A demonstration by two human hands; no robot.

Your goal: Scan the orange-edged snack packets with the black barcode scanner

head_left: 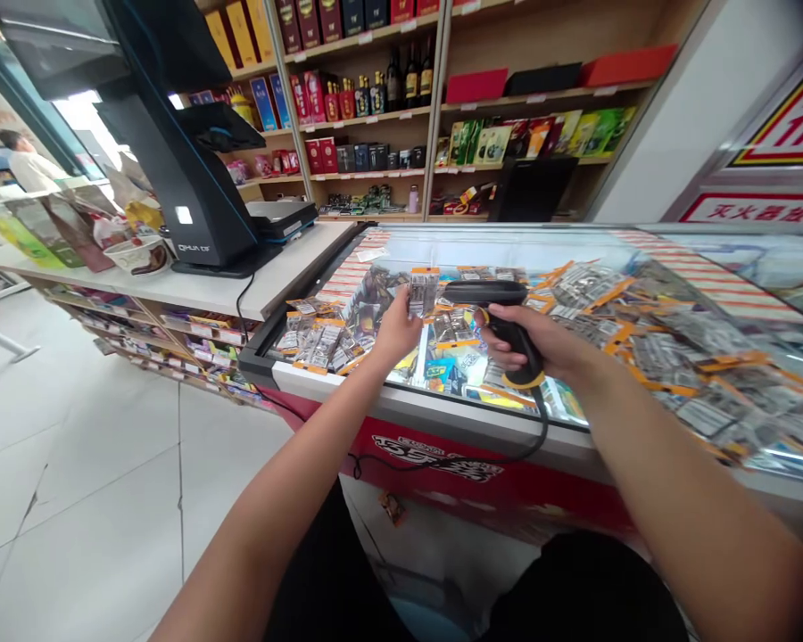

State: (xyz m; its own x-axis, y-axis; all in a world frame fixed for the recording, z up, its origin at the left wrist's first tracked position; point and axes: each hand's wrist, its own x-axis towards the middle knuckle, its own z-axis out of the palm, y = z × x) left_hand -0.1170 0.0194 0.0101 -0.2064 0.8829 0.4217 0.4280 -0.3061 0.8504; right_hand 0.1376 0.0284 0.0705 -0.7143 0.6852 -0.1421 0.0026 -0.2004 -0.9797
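The setting is a shop, its pale tiled floor (107, 481) filling the lower left of the frame. Nearest, below the centre, a small packet (393, 508) lies on the floor before the red front of a glass-topped freezer (649, 234). Above it, a black cable (543, 428) loops down from a handheld scanner (485, 292). The right grip (535, 343), right of centre, is wrapped around the scanner's handle; whether the trigger is pressed cannot be told. The left grip (398, 330), near the centre, pinches an orange-edged packet (423, 292) upright, just beside the scanner's nose and apparently apart from it. More such packets lie loose on the glass: a left heap (321, 339) and a broader right heap (675, 374).

The step in hand seems to be reading this packet's label; the next move would call for a steady packet, its code squared to the scanner's nose.

Farther off, at upper left, a bench (281, 278) carries a dark checkout scale (194, 205). Behind, stocked shelves (575, 27) span the top; a person in white (33, 169) is at far left.
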